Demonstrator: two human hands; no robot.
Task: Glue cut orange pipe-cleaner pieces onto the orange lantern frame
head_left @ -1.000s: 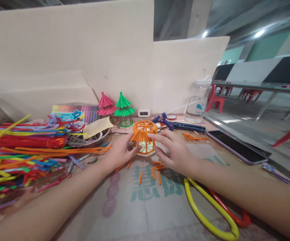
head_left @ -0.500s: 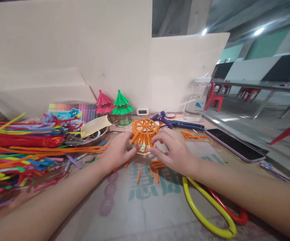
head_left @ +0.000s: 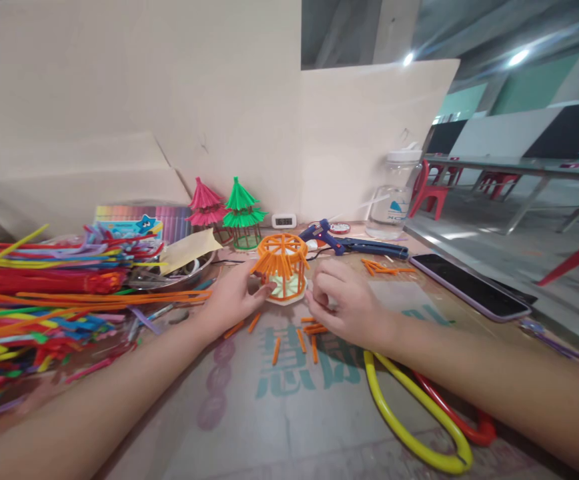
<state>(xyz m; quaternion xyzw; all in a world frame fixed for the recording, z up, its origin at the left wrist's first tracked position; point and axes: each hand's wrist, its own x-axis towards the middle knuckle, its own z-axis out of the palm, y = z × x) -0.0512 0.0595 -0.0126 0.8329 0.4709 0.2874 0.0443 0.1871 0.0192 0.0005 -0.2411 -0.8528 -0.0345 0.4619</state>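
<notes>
A small orange pavilion model (head_left: 283, 270), built from pipe cleaner pieces on a pale base, stands between my hands. My left hand (head_left: 237, 293) grips its left side, the thumb by the lower frame and the fingers partly hidden behind it. Short orange strips slope down from the front of its upper ring. To the right of the base, my right hand (head_left: 342, 297) is closed with bent fingers. Whatever those fingers hold, if anything, is hidden. Below it lie short orange pipe cleaner pieces (head_left: 314, 348), several of them loose on the table.
Bundled pipe cleaners (head_left: 54, 280) and a metal bowl (head_left: 189, 277) are on the left. Behind stand green (head_left: 242, 213) and pink (head_left: 206, 203) pavilion models. A glue gun (head_left: 322, 233), phone (head_left: 469, 287), bottle (head_left: 392, 193) and yellow loop (head_left: 414, 427) are on the right.
My right hand has come away from the model's upper right side, and its fingers have curled in. The model has shifted slightly left, with my left hand still on it.
</notes>
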